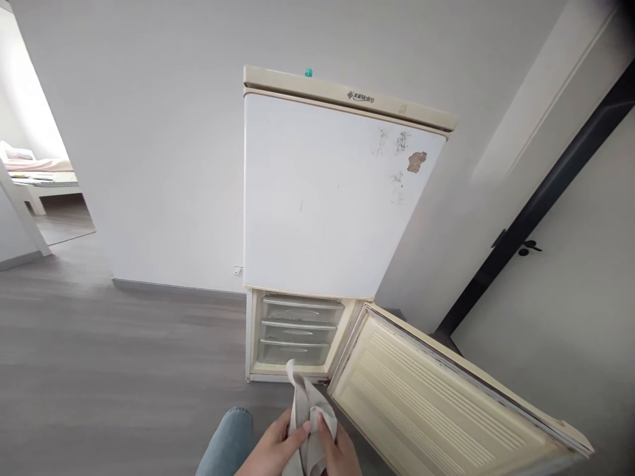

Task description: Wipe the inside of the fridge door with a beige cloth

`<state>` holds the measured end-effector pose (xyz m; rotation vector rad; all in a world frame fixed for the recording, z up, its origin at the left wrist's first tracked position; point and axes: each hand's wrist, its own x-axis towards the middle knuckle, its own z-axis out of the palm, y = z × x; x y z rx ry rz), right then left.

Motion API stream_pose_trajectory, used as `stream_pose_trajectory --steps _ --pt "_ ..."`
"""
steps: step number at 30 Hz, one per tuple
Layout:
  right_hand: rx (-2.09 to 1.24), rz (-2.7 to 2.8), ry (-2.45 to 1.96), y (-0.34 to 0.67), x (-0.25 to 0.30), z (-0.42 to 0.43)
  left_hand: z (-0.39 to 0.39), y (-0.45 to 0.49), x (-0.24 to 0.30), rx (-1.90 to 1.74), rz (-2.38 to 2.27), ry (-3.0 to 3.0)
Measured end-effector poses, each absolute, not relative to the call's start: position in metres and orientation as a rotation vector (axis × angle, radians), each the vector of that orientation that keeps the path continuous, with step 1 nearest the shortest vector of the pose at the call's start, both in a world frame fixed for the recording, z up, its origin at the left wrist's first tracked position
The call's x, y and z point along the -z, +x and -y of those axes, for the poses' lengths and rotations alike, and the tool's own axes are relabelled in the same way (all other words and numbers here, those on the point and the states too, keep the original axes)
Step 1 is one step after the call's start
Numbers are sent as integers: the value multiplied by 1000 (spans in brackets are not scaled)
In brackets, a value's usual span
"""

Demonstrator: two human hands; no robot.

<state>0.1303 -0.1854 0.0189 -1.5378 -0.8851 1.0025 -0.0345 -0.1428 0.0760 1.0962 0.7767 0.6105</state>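
Observation:
A grey cloth (303,410) hangs between both my hands at the bottom of the view. My left hand (270,449) pinches its left side and my right hand (340,449) grips its right side, fingers closed on the fabric. In front of me stands an old white fridge (322,192) with its upper door shut. Its lower freezer door (436,403) is swung wide open to the right. Inside the freezer compartment I see three clear drawers (297,328), all pushed in. My knee in blue jeans (225,439) shows below left.
Grey wood floor (99,370) stretches to the left. A white wall stands behind the fridge. A doorway (34,165) at far left leads to a room with a bed. A white door with a black handle (528,248) is at right. A small teal object (308,72) sits on the fridge top.

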Motion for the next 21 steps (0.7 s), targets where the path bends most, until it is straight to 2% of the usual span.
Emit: stream_pose_trajectory --steps 5,11,14,18,21 --pt "-635 1165 -1664 136 -32 176 141 -31 -46 -688 -900 1066" --pt "-838 1529 -1668 147 -55 182 144 -33 -52 -697 -859 1036" --pt "-715 1667 -1791 151 -53 180 144 -35 -54 -713 -889 1103" --pt "-366 1569 -1827 151 -46 174 142 -35 -43 -658 -894 1257" --pt "-454 1315 -1804 141 -52 168 141 -29 -28 -664 -874 1298"
